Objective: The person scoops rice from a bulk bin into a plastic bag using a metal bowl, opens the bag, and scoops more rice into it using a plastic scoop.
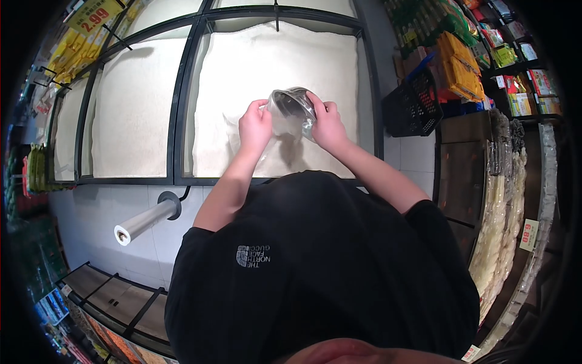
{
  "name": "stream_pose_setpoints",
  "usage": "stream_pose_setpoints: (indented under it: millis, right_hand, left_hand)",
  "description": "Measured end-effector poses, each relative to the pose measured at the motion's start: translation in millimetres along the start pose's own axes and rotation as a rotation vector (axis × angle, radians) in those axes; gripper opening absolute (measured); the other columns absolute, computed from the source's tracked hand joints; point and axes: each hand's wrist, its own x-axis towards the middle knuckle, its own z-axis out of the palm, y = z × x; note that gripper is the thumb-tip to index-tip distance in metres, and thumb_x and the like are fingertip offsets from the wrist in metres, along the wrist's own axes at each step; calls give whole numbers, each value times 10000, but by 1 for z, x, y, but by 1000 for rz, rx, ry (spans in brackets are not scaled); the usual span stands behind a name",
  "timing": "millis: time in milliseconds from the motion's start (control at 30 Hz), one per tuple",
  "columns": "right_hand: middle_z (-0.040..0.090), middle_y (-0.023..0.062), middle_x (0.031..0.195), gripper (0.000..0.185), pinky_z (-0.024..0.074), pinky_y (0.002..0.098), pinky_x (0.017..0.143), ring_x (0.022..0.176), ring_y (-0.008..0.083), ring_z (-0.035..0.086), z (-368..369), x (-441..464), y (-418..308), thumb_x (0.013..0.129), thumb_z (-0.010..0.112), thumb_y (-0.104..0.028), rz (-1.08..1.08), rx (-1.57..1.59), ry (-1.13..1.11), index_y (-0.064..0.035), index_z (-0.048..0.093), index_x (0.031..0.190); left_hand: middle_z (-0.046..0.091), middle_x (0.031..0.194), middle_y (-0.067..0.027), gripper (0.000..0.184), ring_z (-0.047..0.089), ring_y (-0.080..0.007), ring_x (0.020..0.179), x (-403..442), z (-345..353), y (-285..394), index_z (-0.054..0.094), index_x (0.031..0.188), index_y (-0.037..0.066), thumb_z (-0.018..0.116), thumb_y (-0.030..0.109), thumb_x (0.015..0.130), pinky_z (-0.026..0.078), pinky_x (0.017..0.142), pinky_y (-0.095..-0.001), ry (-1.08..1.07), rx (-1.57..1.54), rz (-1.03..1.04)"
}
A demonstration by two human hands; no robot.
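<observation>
A clear plastic bag [285, 124] hangs between my two hands, its mouth spread wide and facing up. My left hand [256, 126] pinches the bag's rim on the left side. On the right side, my right hand [328, 124] has its fingers closed on the rim. Both hands are above a black-framed bin [276, 67] filled with white, fine-looking contents. The lower part of the bag is see-through and hard to make out against the white.
More framed white bins [139, 109] adjoin on the left. A roll of plastic bags [145, 223] sticks out below the bin edge. A black basket [413, 106] stands at the right, near shelves of packaged goods [520, 94]. Bundled goods [503, 206] line the lower right.
</observation>
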Motion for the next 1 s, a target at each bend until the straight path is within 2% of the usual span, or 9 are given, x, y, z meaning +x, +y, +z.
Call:
stream_pose_setpoints:
  millis: [333, 433, 533, 633, 733, 767, 867, 900, 1000]
  right_hand:
    - [496, 231, 1296, 719, 551, 497, 928, 1075, 431, 608, -10, 9, -7, 880, 630, -73, -70, 10, 41, -314, 415, 1523]
    - [481, 269, 1303, 772, 497, 465, 1028, 1178, 430, 578, -22, 10, 9, 850, 541, 61, -17, 159, 35, -230, 379, 1548]
    - [459, 279, 1333, 809, 461, 459, 1077, 1240, 433, 541, -32, -2, 37, 827, 506, 92, 72, 261, 69, -211, 352, 1561]
    - [456, 250, 1346, 817, 506, 482, 1021, 1142, 453, 598, -16, -14, 94, 847, 532, 20, 187, 178, 81, -313, 332, 1566]
    - [454, 265, 1354, 826, 507, 478, 1021, 1152, 464, 599, -5, -26, 131, 836, 547, 24, 330, 54, -97, -315, 341, 1561]
    - [496, 284, 1325, 734, 494, 469, 1041, 1154, 469, 591, -3, -32, 141, 889, 499, -10, 338, 0, -149, -293, 355, 1552]
    - [524, 231, 1345, 681, 521, 482, 999, 1166, 434, 604, 6, -35, 156, 915, 512, -61, 359, -213, -343, -302, 376, 1538]
    - [535, 176, 1378, 629, 536, 483, 975, 1179, 402, 614, 1, -35, 148, 939, 524, -106, 370, -261, -396, -306, 400, 1523]
    - [533, 160, 1400, 625, 537, 463, 981, 1193, 398, 611, 15, -35, 161, 941, 548, -113, 199, -334, -467, -310, 408, 1517]
  left_hand:
    - [529, 579, -32, 191, 485, -124, 525, 0, -12, 3, 698, 1119, 38, 612, 87, 956, 435, 557, -321, 63, -73, -40]
    - [524, 580, -25, 194, 478, -118, 524, -1, -18, 1, 696, 1125, 35, 608, 84, 959, 430, 557, -316, 63, -58, -54]
    - [521, 587, -19, 200, 478, -112, 534, -5, -24, 5, 695, 1136, 36, 604, 87, 965, 433, 564, -312, 56, -41, -88]
    - [515, 596, -13, 207, 478, -105, 550, -7, -27, 5, 694, 1148, 38, 601, 95, 972, 439, 575, -309, 54, -30, -113]
    - [507, 603, -6, 211, 473, -99, 563, -8, -28, 2, 694, 1155, 39, 599, 100, 977, 445, 588, -304, 44, -11, -149]
    - [504, 605, -4, 212, 471, -98, 567, -8, -28, 2, 694, 1157, 39, 598, 101, 978, 448, 593, -303, 41, -3, -164]
    - [490, 597, 0, 209, 445, -92, 553, -9, -27, -1, 693, 1155, 40, 600, 99, 977, 424, 565, -293, 60, 24, -184]
    - [483, 593, 0, 203, 436, -91, 547, -10, -28, -3, 693, 1150, 40, 597, 96, 979, 411, 555, -290, 55, 15, -163]
    - [465, 582, 1, 186, 411, -86, 533, -18, -31, 0, 693, 1131, 40, 588, 86, 984, 376, 528, -282, 40, -3, -137]
